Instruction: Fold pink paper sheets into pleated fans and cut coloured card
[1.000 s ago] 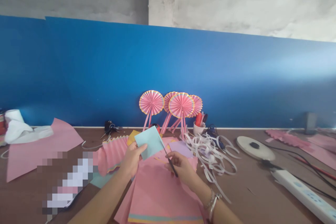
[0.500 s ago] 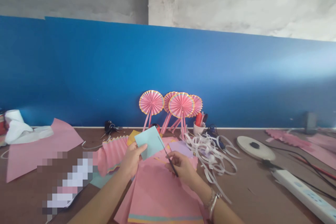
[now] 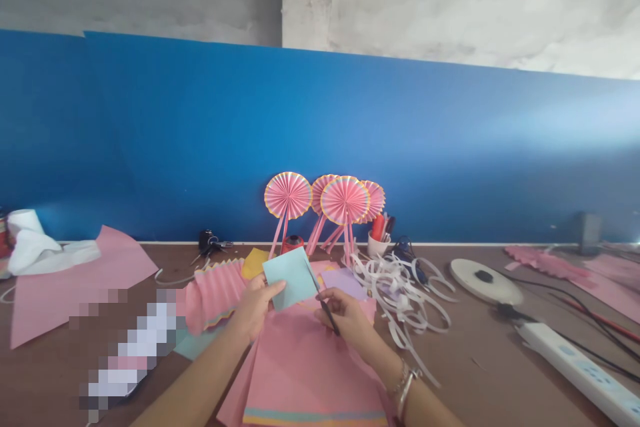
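Observation:
My left hand (image 3: 255,310) pinches a light blue paper square (image 3: 293,277) by its lower left edge and holds it up above the table. My right hand (image 3: 345,317) grips scissors (image 3: 323,300), whose dark blades meet the right edge of the blue square. A bracelet sits on my right wrist. Below both hands lie stacked pink paper sheets (image 3: 310,373). A pleated pink paper piece (image 3: 215,293) rests just left of my left hand.
Pink paper fans on sticks (image 3: 325,203) lean against the blue wall. Curled white paper strips (image 3: 405,293), a cup of pens (image 3: 379,240), a white round disc (image 3: 483,280), a power strip (image 3: 583,370) with cables, a large pink sheet (image 3: 65,287) and a tissue roll (image 3: 27,237) lie around.
The blue square has shifted slightly right and down with my left hand, and the scissors have closed in on its right edge.

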A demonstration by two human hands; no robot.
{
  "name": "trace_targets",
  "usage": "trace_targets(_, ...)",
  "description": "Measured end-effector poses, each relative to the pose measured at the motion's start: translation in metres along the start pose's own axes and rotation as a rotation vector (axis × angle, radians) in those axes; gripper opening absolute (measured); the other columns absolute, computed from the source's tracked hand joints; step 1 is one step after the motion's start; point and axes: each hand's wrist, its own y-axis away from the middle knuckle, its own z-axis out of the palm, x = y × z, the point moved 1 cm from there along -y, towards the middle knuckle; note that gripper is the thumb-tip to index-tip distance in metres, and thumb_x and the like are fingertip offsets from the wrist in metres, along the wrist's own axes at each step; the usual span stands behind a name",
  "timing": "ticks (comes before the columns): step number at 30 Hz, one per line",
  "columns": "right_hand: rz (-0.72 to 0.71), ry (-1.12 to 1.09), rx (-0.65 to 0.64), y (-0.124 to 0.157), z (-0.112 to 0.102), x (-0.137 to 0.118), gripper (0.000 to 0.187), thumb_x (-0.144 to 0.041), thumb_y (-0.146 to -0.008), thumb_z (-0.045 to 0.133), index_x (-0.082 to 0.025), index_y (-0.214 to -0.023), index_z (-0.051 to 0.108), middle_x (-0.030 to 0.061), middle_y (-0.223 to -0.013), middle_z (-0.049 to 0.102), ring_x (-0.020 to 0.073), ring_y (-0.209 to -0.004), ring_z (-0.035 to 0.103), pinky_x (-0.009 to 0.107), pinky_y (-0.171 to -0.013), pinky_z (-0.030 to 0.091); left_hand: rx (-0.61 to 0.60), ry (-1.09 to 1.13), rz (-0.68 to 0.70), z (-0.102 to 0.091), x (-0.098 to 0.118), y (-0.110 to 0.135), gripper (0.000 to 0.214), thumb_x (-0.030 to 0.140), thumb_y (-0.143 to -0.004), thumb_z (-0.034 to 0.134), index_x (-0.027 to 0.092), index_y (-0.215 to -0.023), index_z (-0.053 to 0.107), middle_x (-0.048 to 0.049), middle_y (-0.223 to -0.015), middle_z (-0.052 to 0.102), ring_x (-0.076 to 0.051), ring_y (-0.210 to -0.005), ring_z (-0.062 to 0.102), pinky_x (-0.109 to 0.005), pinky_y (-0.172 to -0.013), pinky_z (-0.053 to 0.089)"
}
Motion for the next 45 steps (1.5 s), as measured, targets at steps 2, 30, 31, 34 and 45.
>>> trace_targets(2, -0.007, 0.001, 0.002, 0.0, 0.0, 0.0, 0.036, -0.041, -0.06, 0.072, -0.018, -0.083, 0.055, -0.0107, -0.046, 0.044, 0.0077, -0.038, 0.045, 0.02, -0.038, 0.036, -0.013, -0.001, 0.0, 0.002, 0.0, 0.002, 0.045, 0.032, -0.058, 0.079, 0.012, -0.097, 0.065, -0.0125, -0.098, 0.071, -0.026, -0.086, 0.068, -0.034, -0.077, 0.052)
trace_targets(30, -0.03, 0.032, 0.042, 0.003, 0.001, -0.008, 0.033, -0.039, -0.061, 0.071, -0.019, -0.081, 0.054, -0.0097, -0.046, 0.043, 0.0089, -0.043, 0.041, 0.021, -0.043, 0.03, -0.081, 0.031, -0.078, 0.006, -0.005, 0.004, 0.042, 0.028, -0.057, 0.08, 0.014, -0.094, 0.066, -0.0126, -0.097, 0.072, -0.027, -0.088, 0.067, -0.034, -0.075, 0.051)
trace_targets(31, -0.033, 0.034, 0.041, 0.003, 0.001, -0.008, 0.033, -0.04, -0.061, 0.071, -0.019, -0.081, 0.054, -0.0097, -0.045, 0.042, 0.0089, -0.043, 0.04, 0.021, -0.043, 0.03, -0.079, 0.029, -0.077, 0.006, -0.005, 0.004, 0.042, 0.028, -0.056, 0.08, 0.014, -0.093, 0.066, -0.0126, -0.096, 0.072, -0.027, -0.088, 0.067, -0.034, -0.075, 0.051)
trace_targets(34, -0.027, 0.031, 0.037, 0.003, 0.001, -0.007, 0.036, -0.041, -0.06, 0.072, -0.019, -0.081, 0.053, -0.0095, -0.045, 0.043, 0.0092, -0.043, 0.041, 0.021, -0.043, 0.03, -0.067, 0.014, -0.079, 0.007, -0.004, 0.004, 0.043, 0.028, -0.055, 0.08, 0.013, -0.093, 0.067, -0.0126, -0.093, 0.072, -0.028, -0.088, 0.067, -0.034, -0.074, 0.051)
trace_targets(45, -0.013, 0.03, 0.054, -0.003, -0.002, 0.002, 0.034, -0.041, -0.061, 0.072, -0.019, -0.077, 0.054, -0.0093, -0.044, 0.044, 0.0079, -0.041, 0.039, 0.02, -0.041, 0.028, -0.073, 0.004, -0.085, 0.006, -0.009, 0.004, 0.045, 0.029, -0.054, 0.08, 0.013, -0.093, 0.066, -0.0127, -0.093, 0.072, -0.027, -0.084, 0.068, -0.033, -0.071, 0.051)
